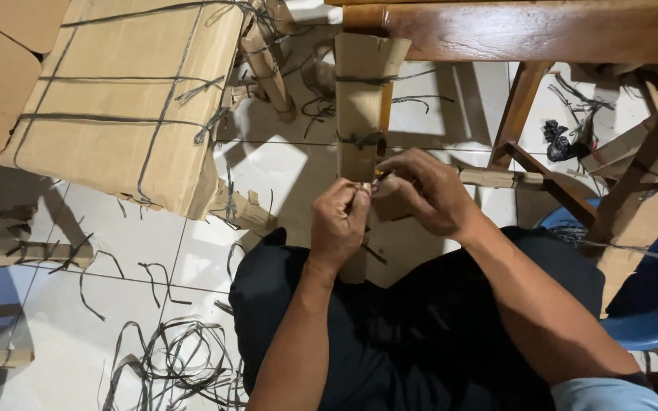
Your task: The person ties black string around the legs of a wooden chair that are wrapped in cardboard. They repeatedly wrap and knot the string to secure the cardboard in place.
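White tile floor (138, 243); cardboard strip (359, 99) between both hands (390, 205).

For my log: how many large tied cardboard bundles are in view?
1: the large cardboard bundle bound with dark straps lies on the floor at upper left. Others may be hidden beyond the frame.

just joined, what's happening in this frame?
A seated person holds a long folded cardboard piece upright over their lap. Both hands meet at its middle: the left hand is closed on it, and the right hand pinches at the same spot. Dark strapping already binds the piece higher up. A big strapped cardboard bundle sits to the left, with loose black straps on the tiled floor.
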